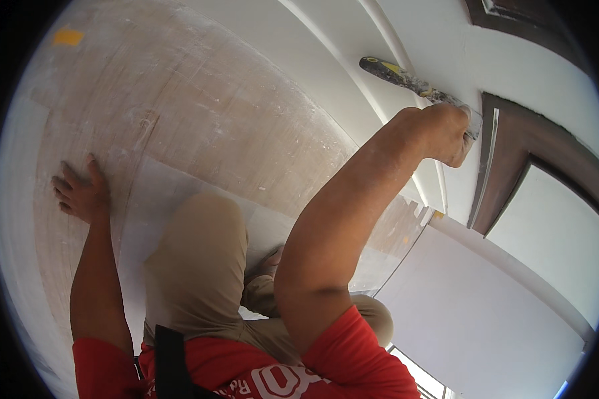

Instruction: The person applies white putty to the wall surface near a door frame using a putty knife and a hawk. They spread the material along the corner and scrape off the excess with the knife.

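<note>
Dust-streaked wood-grain flooring point(199, 113) fills the left and centre of my view, whitened in patches. My left hand point(80, 193) lies flat on it at the near left, fingers spread and palm down, holding nothing. My right hand point(449, 133) reaches to the far right, its fingers wrapped tight around a putty knife point(412, 83); the black-and-yellow handle, smeared with filler, projects up and to the left of the fist. The blade is mostly hidden behind the hand, and I cannot tell whether it touches the white wall point(446, 53) just beside the dark brown door frame point(506, 166). I see khaki trousers point(193, 266) over a bent knee between the two arms, and red sleeves at the near edge.
</note>
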Available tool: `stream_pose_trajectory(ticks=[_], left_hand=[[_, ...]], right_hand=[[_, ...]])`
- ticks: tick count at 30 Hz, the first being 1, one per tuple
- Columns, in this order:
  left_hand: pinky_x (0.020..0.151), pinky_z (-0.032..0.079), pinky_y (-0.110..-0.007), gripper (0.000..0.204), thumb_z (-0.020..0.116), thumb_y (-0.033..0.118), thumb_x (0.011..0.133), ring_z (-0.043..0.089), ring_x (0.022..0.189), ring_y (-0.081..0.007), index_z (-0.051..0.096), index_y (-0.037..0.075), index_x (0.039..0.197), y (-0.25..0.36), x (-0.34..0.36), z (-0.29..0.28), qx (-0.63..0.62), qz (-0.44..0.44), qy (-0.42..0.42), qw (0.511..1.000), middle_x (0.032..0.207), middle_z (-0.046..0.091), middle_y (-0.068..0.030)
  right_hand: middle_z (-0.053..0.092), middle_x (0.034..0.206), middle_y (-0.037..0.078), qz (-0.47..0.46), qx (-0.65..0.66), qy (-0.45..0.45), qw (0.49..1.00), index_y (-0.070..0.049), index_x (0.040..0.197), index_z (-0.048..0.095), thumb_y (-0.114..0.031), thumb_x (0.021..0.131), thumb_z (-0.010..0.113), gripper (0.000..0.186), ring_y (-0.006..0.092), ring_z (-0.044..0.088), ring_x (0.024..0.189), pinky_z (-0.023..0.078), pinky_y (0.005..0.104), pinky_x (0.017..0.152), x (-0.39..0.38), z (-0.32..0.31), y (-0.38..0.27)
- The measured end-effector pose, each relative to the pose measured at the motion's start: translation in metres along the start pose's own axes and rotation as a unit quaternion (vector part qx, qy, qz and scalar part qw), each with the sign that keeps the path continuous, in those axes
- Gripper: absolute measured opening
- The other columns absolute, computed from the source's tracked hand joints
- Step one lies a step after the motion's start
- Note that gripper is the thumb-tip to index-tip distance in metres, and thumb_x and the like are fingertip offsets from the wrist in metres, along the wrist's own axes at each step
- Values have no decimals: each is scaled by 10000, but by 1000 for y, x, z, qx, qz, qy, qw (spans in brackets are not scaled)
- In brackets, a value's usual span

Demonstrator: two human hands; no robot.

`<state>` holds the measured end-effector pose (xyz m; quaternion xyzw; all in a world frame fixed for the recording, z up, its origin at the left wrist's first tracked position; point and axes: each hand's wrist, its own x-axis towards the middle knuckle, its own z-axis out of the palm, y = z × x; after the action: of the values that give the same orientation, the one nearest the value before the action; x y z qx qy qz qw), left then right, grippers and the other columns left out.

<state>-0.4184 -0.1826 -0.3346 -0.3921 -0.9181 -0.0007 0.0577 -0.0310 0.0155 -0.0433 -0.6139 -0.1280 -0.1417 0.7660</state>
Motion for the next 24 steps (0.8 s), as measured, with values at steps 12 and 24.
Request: stream_pose_trajectory(ticks=[12,24], left_hand=[[1115,117,-530,828,341,716,843,162,1395,-373,299,152,1449,1,3,-7,9,-5,-1,1000,1494,210,-217],[1089,153,-545,830,352,723,839,215,1369,-387,340,141,1431,-7,1,1,-2,37,44,998,1464,258,-239]], right_hand=[[584,777,105,-309,-31,-288,906,46,851,563,-117,876,516,172,182,560,642,461,291,556,-48,11,44],[519,1096,155,325,90,-204,919,48,1177,418,-154,969,334,301,248,535,1005,482,382,806,6,-97,39]])
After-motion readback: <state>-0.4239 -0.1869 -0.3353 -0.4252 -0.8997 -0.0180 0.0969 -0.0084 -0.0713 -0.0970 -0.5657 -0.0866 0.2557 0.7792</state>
